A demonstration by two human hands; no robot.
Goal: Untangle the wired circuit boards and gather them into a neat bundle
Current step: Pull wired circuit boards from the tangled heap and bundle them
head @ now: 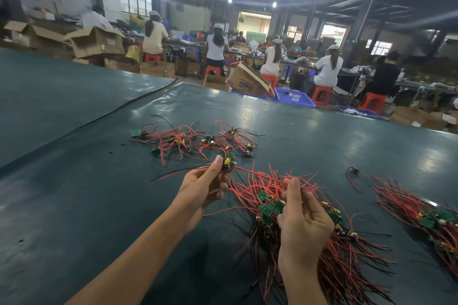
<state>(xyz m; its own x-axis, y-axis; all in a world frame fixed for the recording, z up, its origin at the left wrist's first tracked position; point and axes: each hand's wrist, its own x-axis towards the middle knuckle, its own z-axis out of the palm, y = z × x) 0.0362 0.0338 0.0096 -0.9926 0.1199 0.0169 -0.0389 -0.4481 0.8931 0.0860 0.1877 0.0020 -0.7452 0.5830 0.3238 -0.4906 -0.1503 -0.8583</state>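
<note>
Left hand (203, 188) is raised off the worktop (74, 193), thumb and fingertips pinching one small circuit board (227, 161) by its edge. The board's red and black wires trail down toward the right hand. It looks held high and apart so the leads can slide free of the rest.

Right hand (303, 223) has its fingers curled round the bundle (269, 207), a clutch of green boards with the wires fanning out below and past the wrist onto the worktop. The boards are stacked together at the grip, wires all running one way, probably so the ends stay lined up as each new board joins.

Beyond the left hand lies the loose tangle (188, 142), with boards scattered and red wires crossed over each other, not yet sorted. Well out to the right of the right hand sits another pile (418, 208) with its wires lying roughly parallel, likely a finished batch.

Step in hand, by my judgement: freeing the pinched board, then laying it against the bundle. Risk: its leads may be snagged in the bundle's wires, since several strands cross between the two hands.
</note>
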